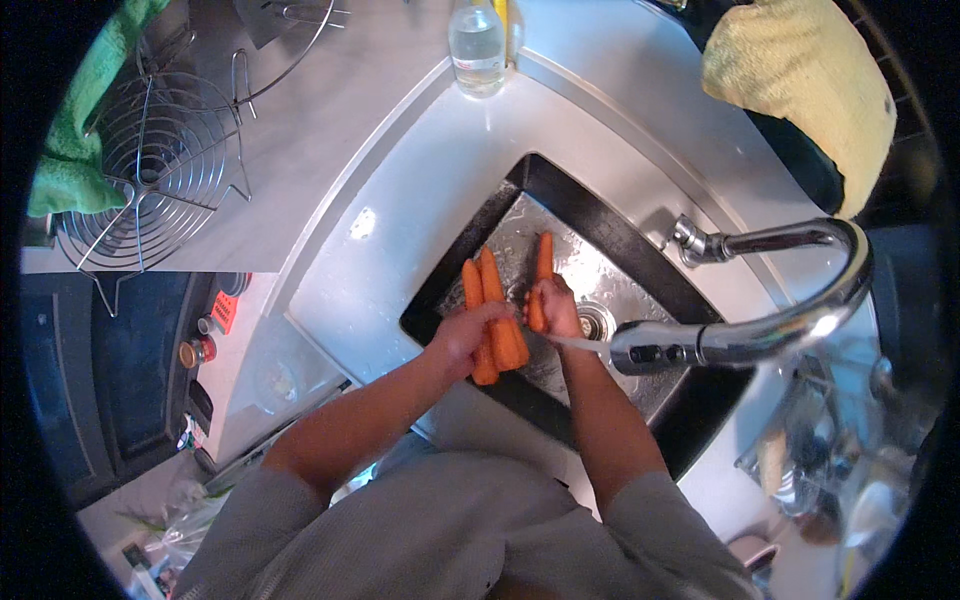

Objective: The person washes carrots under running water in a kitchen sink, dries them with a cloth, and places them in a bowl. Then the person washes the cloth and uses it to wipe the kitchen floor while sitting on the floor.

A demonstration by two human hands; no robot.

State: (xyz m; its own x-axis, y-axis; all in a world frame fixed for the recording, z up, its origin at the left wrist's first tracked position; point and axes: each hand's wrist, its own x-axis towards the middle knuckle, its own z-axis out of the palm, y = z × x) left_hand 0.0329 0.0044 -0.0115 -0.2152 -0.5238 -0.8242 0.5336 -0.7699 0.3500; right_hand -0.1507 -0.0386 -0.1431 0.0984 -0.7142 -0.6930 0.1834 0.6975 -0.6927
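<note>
My left hand (469, 335) grips a bunch of carrots (495, 300) over the left part of the sink; at least two lie side by side, pointing away from me. Just to its right, my right hand (561, 306) is closed around a single carrot (545, 259), its thin end pointing up and away. Water runs from the spout of a chrome faucet (660, 346) onto or close by my right wrist. Below both hands is the wet metal sink (517, 217), with its round drain (596, 321) beside my right hand.
A bottle of clear liquid (478, 52) stands at the sink's back corner. On the left counter is a round wire rack (150, 187) beside a green cloth (75, 172). A yellow towel (802, 75) hangs at upper right. Utensils and dishes (817, 450) crowd the right side.
</note>
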